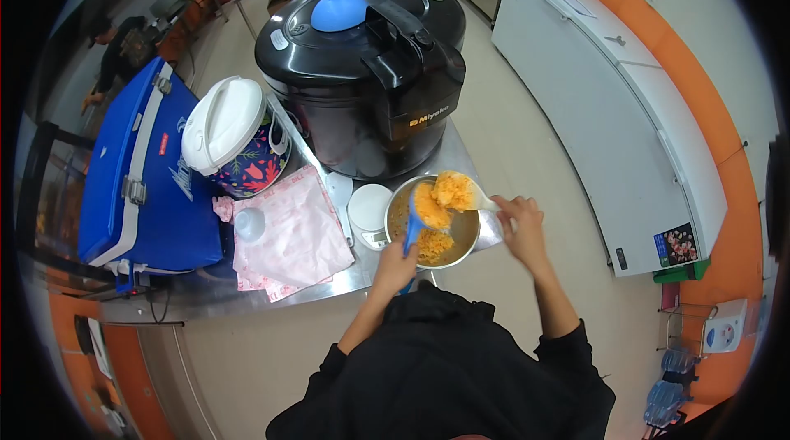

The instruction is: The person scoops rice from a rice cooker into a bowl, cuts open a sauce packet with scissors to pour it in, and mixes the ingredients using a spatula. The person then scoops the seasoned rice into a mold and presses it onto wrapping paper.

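My left hand [396, 270] is closed round the handle of a blue scoop [414, 226], whose bowl carries orange rice. My right hand [520, 222] grips a white spoon [484, 202] heaped with orange rice [453, 191]. Both utensils are over a metal bowl [469, 245], their rice loads side by side. More orange rice [434, 246] lies inside the bowl. Just left of the bowl is a round white kitchen scale [369, 206] with a small display. Pink-printed wrapping paper [292, 234] lies further left, with a small clear cup [249, 224] on it.
Behind the bowl stands a large black cooker [354, 127] with a blue ladle [341, 11] on its lid. A floral container [255, 162] and a blue cooler box [156, 201] stand left. A long utensil [338, 193] lies between paper and scale. Another person [123, 49] is far left.
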A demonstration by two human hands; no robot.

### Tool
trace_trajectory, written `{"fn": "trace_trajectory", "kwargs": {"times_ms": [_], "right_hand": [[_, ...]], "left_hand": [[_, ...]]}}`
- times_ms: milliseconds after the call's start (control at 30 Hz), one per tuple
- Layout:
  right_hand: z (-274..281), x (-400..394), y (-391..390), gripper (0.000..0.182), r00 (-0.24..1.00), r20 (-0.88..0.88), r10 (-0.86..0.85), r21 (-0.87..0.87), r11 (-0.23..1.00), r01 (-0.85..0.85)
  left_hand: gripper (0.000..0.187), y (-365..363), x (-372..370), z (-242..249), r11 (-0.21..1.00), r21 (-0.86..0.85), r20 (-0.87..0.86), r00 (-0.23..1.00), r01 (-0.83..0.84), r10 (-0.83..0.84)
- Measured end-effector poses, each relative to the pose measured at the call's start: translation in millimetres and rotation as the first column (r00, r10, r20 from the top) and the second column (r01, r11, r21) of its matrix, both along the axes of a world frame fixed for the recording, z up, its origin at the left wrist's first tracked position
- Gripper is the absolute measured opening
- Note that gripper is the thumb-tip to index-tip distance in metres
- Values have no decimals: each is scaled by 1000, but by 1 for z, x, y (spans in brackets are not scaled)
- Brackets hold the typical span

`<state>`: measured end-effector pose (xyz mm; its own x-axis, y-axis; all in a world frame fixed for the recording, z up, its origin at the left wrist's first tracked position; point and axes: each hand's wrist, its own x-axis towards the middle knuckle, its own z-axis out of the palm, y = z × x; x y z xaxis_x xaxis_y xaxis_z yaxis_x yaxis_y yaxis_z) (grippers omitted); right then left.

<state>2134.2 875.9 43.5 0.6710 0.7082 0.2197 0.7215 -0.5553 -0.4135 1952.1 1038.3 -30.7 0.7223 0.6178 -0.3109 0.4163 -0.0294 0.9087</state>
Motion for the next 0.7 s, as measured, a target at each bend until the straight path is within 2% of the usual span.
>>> {"fn": "trace_trajectory", "kwargs": {"times_ms": [33,67,100,233,300,367,433,533,567,600,633,700], "right_hand": [[-7,-16,3,36,1000,-1,-5,-1,1000,5],[-20,-33,5,40,973,229,-31,-4,999,32],[-32,-47,6,43,893,448,-52,-1,998,59],[-76,-77,7,47,894,434,-116,1,992,128],[-90,-80,7,48,859,497,-122,45,992,114],[-91,-74,1,50,859,498,-116,55,993,103],[-84,-64,-4,51,858,502,-110,70,994,87],[-39,-59,-11,51,931,327,-164,157,981,117],[-28,-59,-11,51,932,324,-163,155,981,118],[-20,-60,-11,47,991,58,-123,239,965,106],[-17,-61,-11,44,977,-208,-50,320,940,117],[-25,-66,-10,41,976,-216,-7,336,939,81]], "left_hand": [[35,-5,5,3,998,1,-38,998,55,-55],[32,-7,11,2,996,-30,-68,994,86,-88],[32,-10,14,-5,996,-30,-67,994,90,-92],[23,-13,23,-30,986,-156,-41,998,49,-56],[21,-14,23,-33,978,-207,-41,998,33,-42],[17,-13,24,-32,947,-320,-26,1000,-2,-6],[17,-14,20,-25,939,-342,15,1000,23,-19],[17,-15,13,-20,930,-365,53,998,47,-30],[17,-16,12,-21,929,-367,50,998,50,-34],[17,-16,11,-21,929,-368,47,998,49,-34],[18,-16,10,-22,929,-367,50,998,48,-31],[19,-17,9,-22,930,-366,53,998,45,-27]]}}
